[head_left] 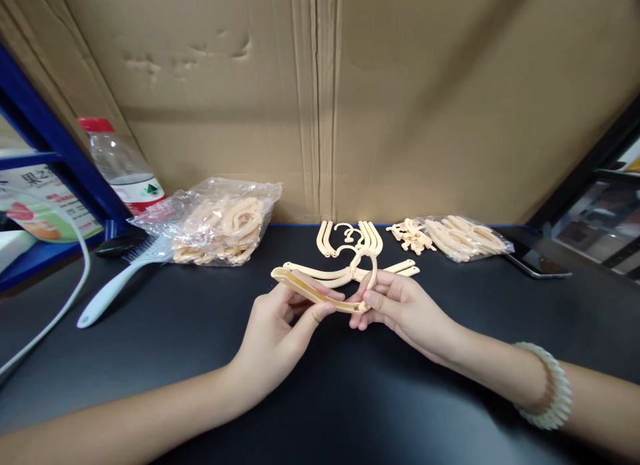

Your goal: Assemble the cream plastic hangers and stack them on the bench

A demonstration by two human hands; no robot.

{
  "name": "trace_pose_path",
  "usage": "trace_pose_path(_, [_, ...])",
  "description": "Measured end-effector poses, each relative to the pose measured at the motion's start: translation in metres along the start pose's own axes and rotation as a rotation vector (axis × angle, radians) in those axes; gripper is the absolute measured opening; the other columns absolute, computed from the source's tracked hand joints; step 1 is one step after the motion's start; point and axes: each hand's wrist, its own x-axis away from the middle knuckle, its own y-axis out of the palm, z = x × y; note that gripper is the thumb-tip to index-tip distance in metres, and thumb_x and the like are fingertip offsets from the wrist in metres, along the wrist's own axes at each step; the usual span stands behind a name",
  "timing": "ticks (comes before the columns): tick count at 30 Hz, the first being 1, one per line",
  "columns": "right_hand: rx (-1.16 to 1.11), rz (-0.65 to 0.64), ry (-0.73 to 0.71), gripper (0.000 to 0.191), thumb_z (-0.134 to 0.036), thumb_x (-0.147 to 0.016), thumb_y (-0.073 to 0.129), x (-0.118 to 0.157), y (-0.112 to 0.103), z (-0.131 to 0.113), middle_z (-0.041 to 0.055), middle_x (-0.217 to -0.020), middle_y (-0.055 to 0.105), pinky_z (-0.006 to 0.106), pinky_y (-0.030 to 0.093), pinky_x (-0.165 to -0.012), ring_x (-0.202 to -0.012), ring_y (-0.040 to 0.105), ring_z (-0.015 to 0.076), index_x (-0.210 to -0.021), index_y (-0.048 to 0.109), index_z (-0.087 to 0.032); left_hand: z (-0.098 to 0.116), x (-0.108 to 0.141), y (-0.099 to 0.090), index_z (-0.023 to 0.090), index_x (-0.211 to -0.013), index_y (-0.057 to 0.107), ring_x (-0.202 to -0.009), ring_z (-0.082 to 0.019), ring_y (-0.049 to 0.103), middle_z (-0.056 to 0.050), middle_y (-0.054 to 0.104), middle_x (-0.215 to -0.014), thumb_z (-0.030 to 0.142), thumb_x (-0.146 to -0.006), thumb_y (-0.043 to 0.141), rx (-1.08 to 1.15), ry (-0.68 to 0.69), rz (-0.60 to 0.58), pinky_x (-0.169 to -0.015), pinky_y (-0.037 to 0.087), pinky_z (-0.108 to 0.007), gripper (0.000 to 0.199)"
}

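My left hand grips a cream plastic hanger arm, thumb on its near side, the far end pointing up to the left. At the arm's right end, my right hand pinches a cream hook between thumb and fingers. Hook and arm meet there; whether they are joined is hard to tell. Just behind my hands lie hangers with arms spread. Farther back, several loose curved arms stand in rows on either side of loose hooks.
The black table ends at a cardboard wall. At the left are a bag of parts, a bottle, a brush and a white cable. Small parts, another bag and a phone lie right.
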Motion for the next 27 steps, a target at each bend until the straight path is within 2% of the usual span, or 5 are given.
trace_pose_path(4, [0.082, 0.033, -0.034, 0.026, -0.037, -0.081, 0.070, 0.0013, 0.0021, -0.0017, 0.0024, -0.067, 0.066, 0.028, 0.055, -0.064, -0.062, 0.067, 0.0142, -0.082, 0.057, -0.014, 0.0019, 0.0004, 0.0021, 0.017, -0.087, 0.064, -0.080, -0.016, 0.071, -0.002, 0.073, -0.086, 0.017, -0.082, 0.065, 0.054, -0.030, 0.001, -0.072, 0.059, -0.022, 0.005])
trace_pose_path(10, [0.155, 0.124, -0.019, 0.029, -0.040, -0.077, 0.072, 0.0011, 0.0009, -0.0026, 0.0023, -0.068, 0.066, 0.024, 0.052, -0.056, -0.062, 0.066, 0.0139, -0.082, 0.060, -0.014, -0.0011, -0.0027, 0.0028, 0.016, -0.089, 0.061, -0.080, -0.015, 0.071, -0.003, 0.073, -0.088, 0.020, -0.081, 0.067, 0.164, -0.138, 0.007, -0.075, 0.058, -0.022, 0.010])
trace_pose_path(14, [0.151, 0.138, 0.000, 0.032, -0.042, -0.074, 0.074, 0.0005, 0.0006, -0.0007, 0.0009, -0.066, 0.063, 0.024, 0.052, -0.052, -0.059, 0.062, 0.0125, -0.081, 0.060, -0.014, -0.0023, -0.0037, 0.0036, 0.015, -0.091, 0.060, -0.083, -0.016, 0.071, -0.004, 0.073, -0.091, 0.022, -0.081, 0.067, 0.221, -0.208, -0.016, -0.075, 0.059, -0.024, 0.013])
trace_pose_path(19, [0.147, 0.144, -0.002, 0.030, -0.041, -0.074, 0.073, 0.0007, 0.0022, 0.0002, -0.0008, -0.063, 0.060, 0.023, 0.052, -0.051, -0.055, 0.059, 0.0109, -0.080, 0.058, -0.015, -0.0025, -0.0020, 0.0039, 0.015, -0.090, 0.059, -0.084, -0.017, 0.071, -0.004, 0.074, -0.088, 0.021, -0.082, 0.067, 0.228, -0.211, -0.021, -0.076, 0.059, -0.026, 0.012])
trace_pose_path(27, [0.198, 0.172, -0.101, 0.024, -0.036, -0.076, 0.070, 0.0014, 0.0039, 0.0009, -0.0045, -0.059, 0.054, 0.025, 0.051, -0.048, -0.044, 0.053, 0.0082, -0.073, 0.055, -0.017, 0.0014, -0.0031, 0.0063, 0.015, -0.086, 0.060, -0.080, -0.019, 0.072, -0.005, 0.075, -0.085, 0.022, -0.079, 0.069, 0.224, -0.202, 0.004, -0.076, 0.060, -0.028, 0.013])
